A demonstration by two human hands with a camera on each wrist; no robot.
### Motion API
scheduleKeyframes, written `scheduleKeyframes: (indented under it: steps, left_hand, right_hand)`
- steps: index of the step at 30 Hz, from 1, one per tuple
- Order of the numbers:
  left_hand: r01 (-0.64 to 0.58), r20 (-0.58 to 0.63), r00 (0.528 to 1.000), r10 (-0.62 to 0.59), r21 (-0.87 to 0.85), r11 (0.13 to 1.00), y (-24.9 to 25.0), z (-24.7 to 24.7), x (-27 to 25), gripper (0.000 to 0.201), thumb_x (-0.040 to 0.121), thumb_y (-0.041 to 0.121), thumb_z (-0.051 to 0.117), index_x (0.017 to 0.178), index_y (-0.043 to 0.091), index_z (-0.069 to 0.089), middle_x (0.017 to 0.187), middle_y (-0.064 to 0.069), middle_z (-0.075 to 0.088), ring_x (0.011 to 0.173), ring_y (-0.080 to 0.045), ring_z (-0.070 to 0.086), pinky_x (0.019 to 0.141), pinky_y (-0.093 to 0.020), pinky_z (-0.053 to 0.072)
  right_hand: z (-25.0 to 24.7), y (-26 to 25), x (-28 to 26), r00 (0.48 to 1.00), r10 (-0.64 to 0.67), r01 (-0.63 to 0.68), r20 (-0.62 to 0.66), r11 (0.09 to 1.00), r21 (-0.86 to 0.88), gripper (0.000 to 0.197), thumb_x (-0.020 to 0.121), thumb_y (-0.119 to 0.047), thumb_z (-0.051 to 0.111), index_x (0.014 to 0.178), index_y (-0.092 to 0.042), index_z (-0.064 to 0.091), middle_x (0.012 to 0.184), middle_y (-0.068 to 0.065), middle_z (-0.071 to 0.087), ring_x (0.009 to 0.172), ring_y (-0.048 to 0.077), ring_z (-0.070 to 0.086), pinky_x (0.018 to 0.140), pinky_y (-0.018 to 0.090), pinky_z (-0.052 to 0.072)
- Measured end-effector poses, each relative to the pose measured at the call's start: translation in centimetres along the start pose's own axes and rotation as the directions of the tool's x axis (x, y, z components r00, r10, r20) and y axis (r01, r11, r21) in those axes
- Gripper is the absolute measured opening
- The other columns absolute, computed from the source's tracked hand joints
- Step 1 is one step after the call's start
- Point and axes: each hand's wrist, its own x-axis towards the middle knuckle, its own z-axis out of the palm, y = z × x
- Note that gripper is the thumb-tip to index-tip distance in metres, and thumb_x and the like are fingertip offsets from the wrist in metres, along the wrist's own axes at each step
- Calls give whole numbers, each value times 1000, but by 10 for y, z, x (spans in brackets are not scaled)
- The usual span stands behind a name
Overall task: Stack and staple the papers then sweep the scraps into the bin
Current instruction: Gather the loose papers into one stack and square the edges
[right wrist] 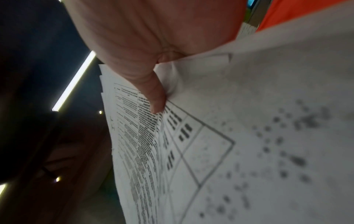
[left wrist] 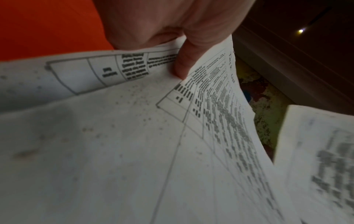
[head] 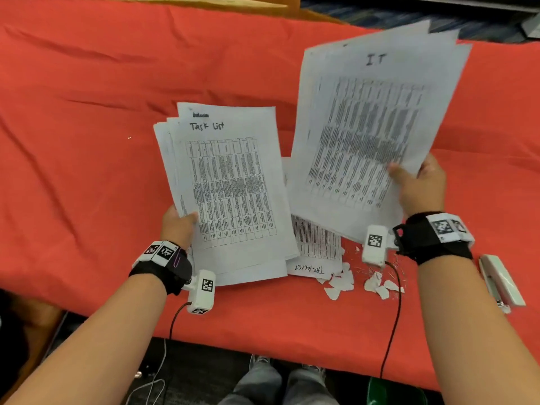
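Your left hand (head: 178, 222) pinches the "Task List" sheaf (head: 230, 188) by its lower left edge, thumb on top; one sheet (head: 317, 249) lies on the red cloth (head: 87, 141) between; scraps (head: 359, 283) lie just below it; your right hand (head: 420, 185) grips the "IT" sheaf (head: 371, 127), raised; a stapler (head: 501, 283) rests far right

**Three cameras: one above, two at the wrists**

The head camera looks forward and down from above the red tablecloth (head: 87, 141), with both forearms entering at 7 and 5 o'clock. The left wrist camera sits very close behind the left hand (left wrist: 162, 22), facing along the thumb onto the "Task List" sheets (left wrist: 134, 151). The right wrist camera looks likewise past the right hand (right wrist: 153, 37) onto the "IT" sheets (right wrist: 268, 136). All views share these papers.
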Motion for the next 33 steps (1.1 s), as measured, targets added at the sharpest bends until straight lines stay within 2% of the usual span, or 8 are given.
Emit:
scheduleKeyframes:
  steps: [3,6,10,14,22,25,29,33]
  left_hand:
    - [5,-62,998,-5,2,1000,-6,-5,4,38,92,-2,47,126,11,56,120,-5,61,106,-23,58,93,-35,46]
    - [5,-66,998,-6,-19,1000,-3,0,2,38,91,-3,47,125,10,57,119,-6,62,106,-24,59,94,-36,47]
    - [-2,18,1000,3,-13,1000,6,20,-8,34,89,-1,47,111,20,60,110,-2,64,106,-26,62,97,-42,49]
    - [9,118,993,-5,-29,1000,15,41,-21,33,88,2,50,112,21,61,110,-2,67,105,-25,64,94,-43,52]
    - [90,245,969,-44,-183,979,21,64,-39,33,89,-2,52,117,15,61,113,-4,69,101,-23,65,93,-43,52]
    - [158,224,969,-104,-238,958,21,66,-40,24,93,11,44,107,21,61,105,5,65,103,-20,58,98,-40,45]
    - [78,242,970,-31,-185,980,16,65,-39,41,89,42,58,125,22,56,120,11,62,113,-13,57,106,-42,41]
    - [-16,231,972,32,-72,997,8,65,-37,36,84,11,69,118,15,58,115,-2,68,106,-21,64,97,-40,50]
  right_hand:
    - [-12,-16,6,1000,-10,10,-9,995,99,36,85,2,61,119,-11,58,98,-12,72,94,6,68,86,28,55]
    - [-8,-17,6,998,37,-44,51,989,140,37,86,0,62,120,-14,59,115,4,69,108,21,66,90,35,54]
    - [19,0,-9,960,180,-205,213,973,104,31,86,1,62,111,-18,63,97,-6,74,93,14,70,81,33,57]
    - [39,24,-28,910,294,-316,294,948,32,39,87,-4,63,124,-11,58,115,4,68,105,21,66,92,35,52]
    - [56,45,-39,883,331,-334,333,941,-50,40,89,-12,63,124,-23,48,123,1,62,110,18,61,98,37,47]
    - [56,45,-37,880,314,-281,356,949,-144,41,88,-14,64,124,-27,48,122,-2,62,112,18,60,99,40,47]
    - [62,41,-37,864,294,-213,408,949,-233,42,91,-16,60,132,-16,50,129,0,61,110,14,58,95,30,44]
    - [76,38,-42,831,290,-217,475,955,-203,50,91,-19,59,137,-18,37,135,-4,53,125,18,51,109,43,38]
